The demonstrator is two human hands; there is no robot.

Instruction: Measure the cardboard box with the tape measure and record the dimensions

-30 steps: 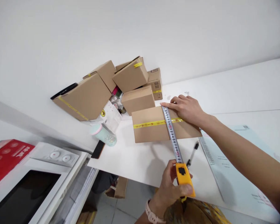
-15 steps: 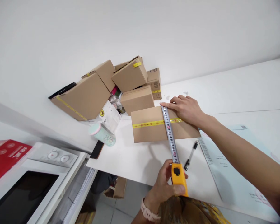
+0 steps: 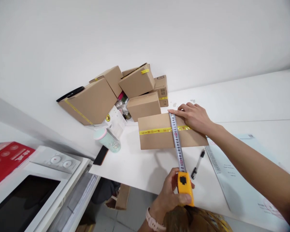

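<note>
A flat cardboard box (image 3: 159, 132) with a yellow tape stripe lies on the white table (image 3: 140, 167). A steel measuring tape (image 3: 177, 141) runs across its top from the far edge toward me. My right hand (image 3: 193, 117) rests on the box's far right part, fingers pressing the tape's end at the far edge. My left hand (image 3: 170, 195), with a pale watch on the wrist, is closed around the orange tape case (image 3: 184, 188) at the near table edge. A black pen (image 3: 198, 163) lies on the table just right of the tape.
Several cardboard boxes (image 3: 125, 90) are piled against the white wall behind. A mint cup (image 3: 107, 139) lies on its side beside a dark phone (image 3: 101, 154). A printed sheet (image 3: 241, 180) covers the table at right. A white device with a dark screen (image 3: 26, 199) and a red box (image 3: 7, 159) sit at left.
My left hand has drawn the orange case a little toward the box, so less tape shows. The view has shifted slightly downward. My right hand stays on the box.
</note>
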